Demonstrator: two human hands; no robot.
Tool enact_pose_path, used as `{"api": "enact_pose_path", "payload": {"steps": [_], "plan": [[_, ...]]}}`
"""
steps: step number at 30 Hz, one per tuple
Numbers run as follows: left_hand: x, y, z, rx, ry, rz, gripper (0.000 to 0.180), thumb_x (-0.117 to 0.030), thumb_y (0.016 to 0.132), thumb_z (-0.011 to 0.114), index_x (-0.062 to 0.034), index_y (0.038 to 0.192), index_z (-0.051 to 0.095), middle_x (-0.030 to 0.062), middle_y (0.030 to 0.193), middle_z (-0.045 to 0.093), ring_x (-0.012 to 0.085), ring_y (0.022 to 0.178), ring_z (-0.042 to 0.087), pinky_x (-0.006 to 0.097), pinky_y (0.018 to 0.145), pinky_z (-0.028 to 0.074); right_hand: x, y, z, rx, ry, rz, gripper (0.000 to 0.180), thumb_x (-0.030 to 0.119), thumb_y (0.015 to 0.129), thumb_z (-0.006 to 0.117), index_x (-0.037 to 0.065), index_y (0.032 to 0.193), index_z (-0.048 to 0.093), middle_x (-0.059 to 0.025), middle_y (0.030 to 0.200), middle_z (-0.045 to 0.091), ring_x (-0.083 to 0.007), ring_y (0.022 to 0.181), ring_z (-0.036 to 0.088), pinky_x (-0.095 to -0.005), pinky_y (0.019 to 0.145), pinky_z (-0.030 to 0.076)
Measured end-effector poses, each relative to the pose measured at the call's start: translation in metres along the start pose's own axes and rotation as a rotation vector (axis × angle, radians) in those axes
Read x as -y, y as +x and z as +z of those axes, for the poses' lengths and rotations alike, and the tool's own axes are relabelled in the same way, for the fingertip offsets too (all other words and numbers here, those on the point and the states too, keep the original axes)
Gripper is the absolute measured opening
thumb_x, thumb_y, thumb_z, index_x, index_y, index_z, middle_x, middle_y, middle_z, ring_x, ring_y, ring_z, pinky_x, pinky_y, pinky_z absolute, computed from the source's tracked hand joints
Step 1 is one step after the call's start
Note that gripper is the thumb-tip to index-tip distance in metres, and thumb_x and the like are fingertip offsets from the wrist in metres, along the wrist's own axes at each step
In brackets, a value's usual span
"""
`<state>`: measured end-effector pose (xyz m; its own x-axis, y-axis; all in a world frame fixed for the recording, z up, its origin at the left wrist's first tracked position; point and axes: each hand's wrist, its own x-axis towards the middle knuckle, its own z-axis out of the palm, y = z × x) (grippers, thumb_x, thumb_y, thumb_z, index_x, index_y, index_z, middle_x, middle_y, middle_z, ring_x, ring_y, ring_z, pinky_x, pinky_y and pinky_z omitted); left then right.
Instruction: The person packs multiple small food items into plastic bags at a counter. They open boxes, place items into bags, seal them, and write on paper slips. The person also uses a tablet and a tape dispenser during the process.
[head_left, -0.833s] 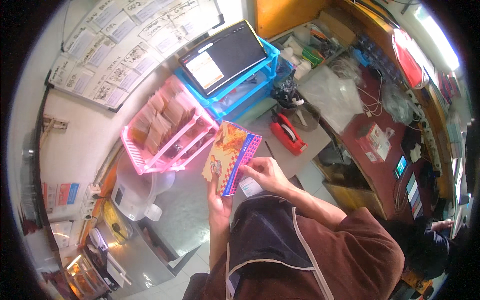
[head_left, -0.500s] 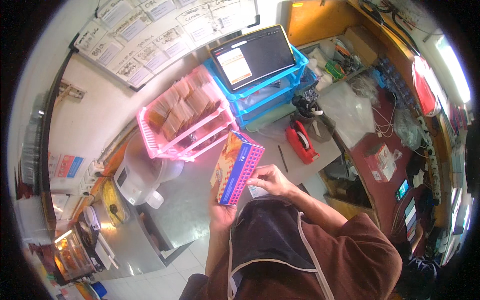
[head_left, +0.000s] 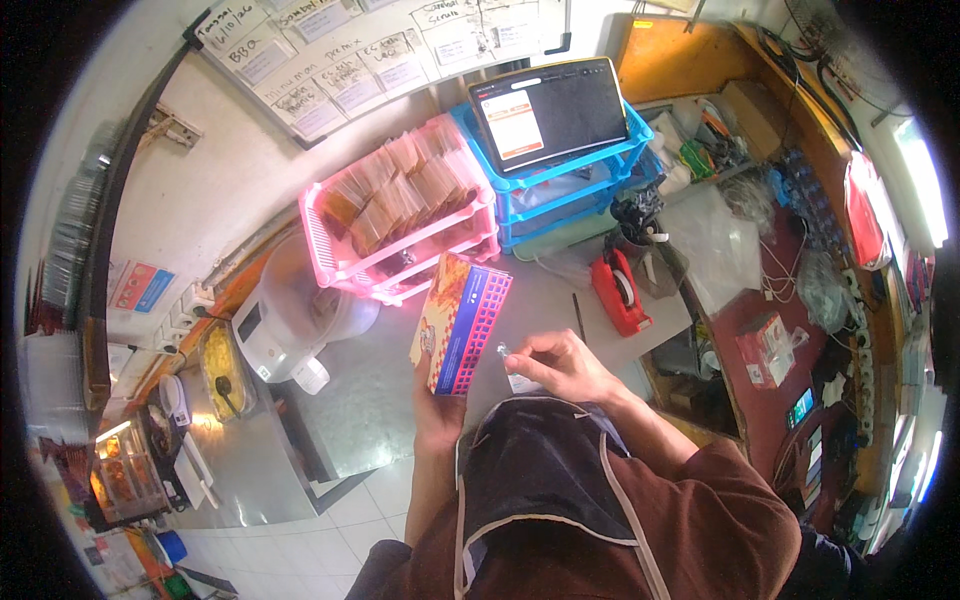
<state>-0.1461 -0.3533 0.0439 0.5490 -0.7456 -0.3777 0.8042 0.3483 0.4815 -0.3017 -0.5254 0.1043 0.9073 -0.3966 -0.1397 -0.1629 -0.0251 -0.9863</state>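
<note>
My left hand [head_left: 438, 405] grips a cardboard food box [head_left: 465, 330] by its lower end. The box is closed and held tilted, with a blue side, a checkered pink edge and a food picture on its face. Just right of the box, my right hand [head_left: 560, 365] is closed in a pinch, apart from it. A small clear strip [head_left: 503, 350], which looks like a piece of tape, sticks out at its fingertips. Below that hand, a white slip of paper [head_left: 522, 383] shows in part. A red tape dispenser [head_left: 620, 292] stands on the counter beyond my right hand.
A pink basket [head_left: 325, 262] full of brown packets stands behind the box. Beside it, a blue tiered rack [head_left: 520, 212] carries a tablet [head_left: 550, 112]. A white scale-like appliance [head_left: 265, 330] sits to the left on the metal counter [head_left: 365, 425]. A dark pen-like stick [head_left: 579, 316] lies near the dispenser.
My right hand has drawn away from the box to the right, and the clear strip now shows at its fingertips. The left hand still holds the box, turned slightly. The whole view has shifted.
</note>
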Motion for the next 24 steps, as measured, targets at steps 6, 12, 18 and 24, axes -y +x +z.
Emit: {"api": "enact_pose_path", "payload": {"steps": [6, 12, 18, 24], "plan": [[0.002, -0.007, -0.003, -0.019, 0.024, 0.028, 0.052, -0.037, 0.107, 0.047, -0.0024, 0.146, 0.045, 0.0121, 0.136, 0.062, 0.0237, 0.121, 0.063, 0.039, 0.104, 0.05, 0.005, 0.026, 0.024, -0.076, -0.059, 0.008, 0.029, 0.028, 0.099, 0.07, 0.001, 0.092, 0.075, -0.0006, 0.068, 0.06, -0.0046, 0.066, 0.05, -0.0275, 0.059, 0.042], [0.002, -0.007, -0.012, -0.05, 0.128, 0.105, 0.057, -0.041, 0.108, 0.043, -0.003, 0.15, 0.041, 0.0128, 0.138, 0.061, 0.0265, 0.128, 0.059, 0.045, 0.111, 0.045, 0.008, 0.034, 0.034, -0.123, -0.157, 0.131, 0.034, 0.033, 0.095, 0.072, 0.0, 0.095, 0.077, -0.0143, 0.075, 0.072, -0.0148, 0.066, 0.063, -0.0372, 0.065, 0.052], [0.005, -0.012, -0.027, -0.045, -0.142, 0.078, 0.051, -0.037, 0.107, 0.048, -0.0019, 0.144, 0.046, 0.0154, 0.133, 0.063, 0.0275, 0.117, 0.066, 0.043, 0.099, 0.055, 0.002, 0.038, 0.041, -0.196, -0.193, 0.006, 0.039, 0.04, 0.089, 0.08, 0.001, 0.086, 0.076, -0.0036, 0.055, 0.055, -0.0088, 0.053, 0.047, -0.032, 0.05, 0.037], [0.004, -0.033, -0.046, 0.173, -0.33, -0.184, 0.05, -0.034, 0.105, 0.053, 0.0023, 0.139, 0.051, 0.0171, 0.125, 0.068, 0.0274, 0.11, 0.07, 0.04, 0.099, 0.057, -0.071, 0.065, 0.026, -0.016, -0.269, -0.494, 0.05, 0.05, 0.085, 0.079, 0.0, 0.084, 0.073, -0.0134, 0.069, 0.069, -0.029, 0.059, 0.067, -0.0407, 0.06, 0.053]]}}
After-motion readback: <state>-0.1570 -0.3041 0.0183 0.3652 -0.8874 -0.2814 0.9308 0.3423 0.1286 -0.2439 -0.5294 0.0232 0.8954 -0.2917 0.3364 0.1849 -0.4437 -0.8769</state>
